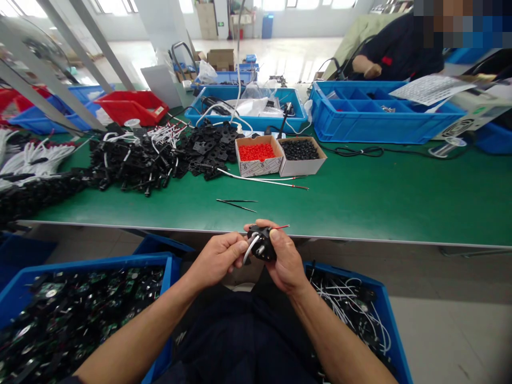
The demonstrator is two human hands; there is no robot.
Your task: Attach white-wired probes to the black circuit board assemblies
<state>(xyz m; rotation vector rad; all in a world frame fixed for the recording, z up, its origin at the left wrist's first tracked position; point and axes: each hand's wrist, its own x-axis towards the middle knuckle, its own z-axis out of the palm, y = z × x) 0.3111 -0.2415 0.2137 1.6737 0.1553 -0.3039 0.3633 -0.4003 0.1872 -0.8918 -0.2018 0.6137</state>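
Observation:
Just in front of the table's near edge, my right hand (286, 261) grips a black plastic part (263, 246) with a metal post on its face. A white cable (250, 248) curves out of that part, and a thin red wire (283, 227) sticks out past my right thumb. My left hand (222, 256) is closed, thumb and forefinger pinching at the cable on the part's left side. Exactly what lies between those fingertips is partly hidden. Beyond my hands, a pair of black tweezers (237, 205) lies on the green table (360, 197).
Small boxes of red pieces (258, 153) and black pieces (298, 151) stand mid-table, with loose white cables (264, 181) before them. Black parts (208, 146) are heaped leftward. Blue bins (170, 266) (390, 320) flank my lap. A co-worker (400, 50) sits opposite, behind a blue divided bin (360, 128).

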